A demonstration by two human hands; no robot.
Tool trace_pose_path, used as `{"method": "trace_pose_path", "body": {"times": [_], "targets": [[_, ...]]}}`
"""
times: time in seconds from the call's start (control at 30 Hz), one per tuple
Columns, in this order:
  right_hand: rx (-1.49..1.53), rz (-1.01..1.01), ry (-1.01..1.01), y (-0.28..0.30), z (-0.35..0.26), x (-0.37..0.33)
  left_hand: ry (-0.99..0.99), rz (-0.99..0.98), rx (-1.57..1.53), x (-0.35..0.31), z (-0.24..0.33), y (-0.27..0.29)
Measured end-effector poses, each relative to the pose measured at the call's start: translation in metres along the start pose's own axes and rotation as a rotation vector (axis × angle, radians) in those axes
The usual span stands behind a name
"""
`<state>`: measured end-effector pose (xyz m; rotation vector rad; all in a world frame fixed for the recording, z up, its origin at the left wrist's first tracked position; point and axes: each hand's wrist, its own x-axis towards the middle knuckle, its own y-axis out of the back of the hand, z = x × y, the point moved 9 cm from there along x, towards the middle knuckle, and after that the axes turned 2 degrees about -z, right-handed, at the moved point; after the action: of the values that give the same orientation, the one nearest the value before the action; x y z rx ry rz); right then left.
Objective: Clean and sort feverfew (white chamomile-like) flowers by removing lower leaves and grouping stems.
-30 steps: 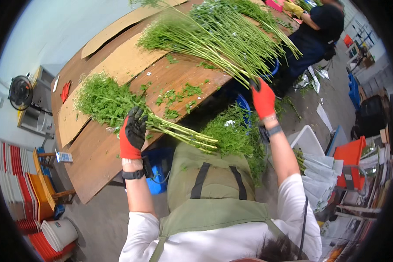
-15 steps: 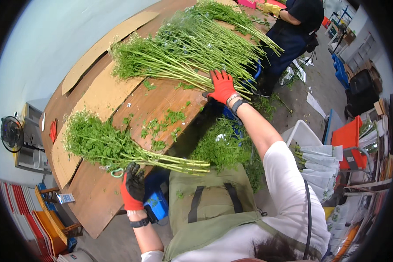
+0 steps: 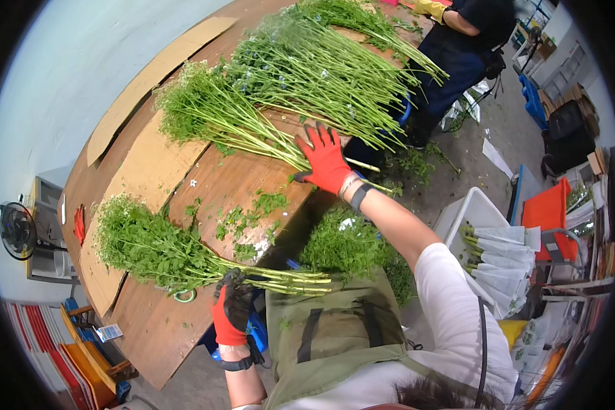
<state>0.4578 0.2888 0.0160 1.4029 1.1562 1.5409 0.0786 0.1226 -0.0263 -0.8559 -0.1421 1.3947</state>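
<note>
My left hand (image 3: pixel 232 311), in a red glove with a dark palm, has its fingers curled at the stems of a leafy bunch of small white flowers (image 3: pixel 150 242). The bunch's cut ends point right, over my apron. My right hand (image 3: pixel 324 160), in a red glove, lies over the stems of a second flower bunch (image 3: pixel 219 113), fingers spread; the palm side is hidden. Behind it lies a large pile of long green flower stems (image 3: pixel 321 75). A pale green ring, seemingly a scissors handle (image 3: pixel 184 296), shows beneath the leafy bunch.
Cardboard sheets (image 3: pixel 143 160) and loose leaves (image 3: pixel 239 222) lie on the wooden table (image 3: pixel 160 342). Leafy trimmings (image 3: pixel 342 242) are heaped below its edge. At right, a white tub (image 3: pixel 468 212) stands near paper-wrapped bunches (image 3: pixel 502 260). A co-worker in yellow gloves (image 3: pixel 430 9) stands far right.
My right hand has drawn the second bunch toward me and left, opening a gap from the large pile. My left hand has shifted slightly right and nearer, onto the leafy bunch's stems.
</note>
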Motion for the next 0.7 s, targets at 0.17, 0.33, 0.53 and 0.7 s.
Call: {"method": "trace_pose_path", "body": {"times": [0.17,0.33,0.53,0.7], "targets": [[0.036,-0.018,-0.293,-0.012,0.058,0.042,0.029,-0.024,0.081,0.002,-0.007,-0.016],[-0.014,-0.022,-0.247,-0.028,0.037,0.044,0.058,-0.01,0.103,0.003,-0.009,-0.026],[0.054,0.098,-0.125,-0.019,0.005,0.036,0.053,0.031,0.068,0.002,-0.011,-0.023],[-0.033,-0.05,-0.181,-0.032,0.04,0.067,0.067,0.037,0.051,0.003,-0.024,-0.023]]}}
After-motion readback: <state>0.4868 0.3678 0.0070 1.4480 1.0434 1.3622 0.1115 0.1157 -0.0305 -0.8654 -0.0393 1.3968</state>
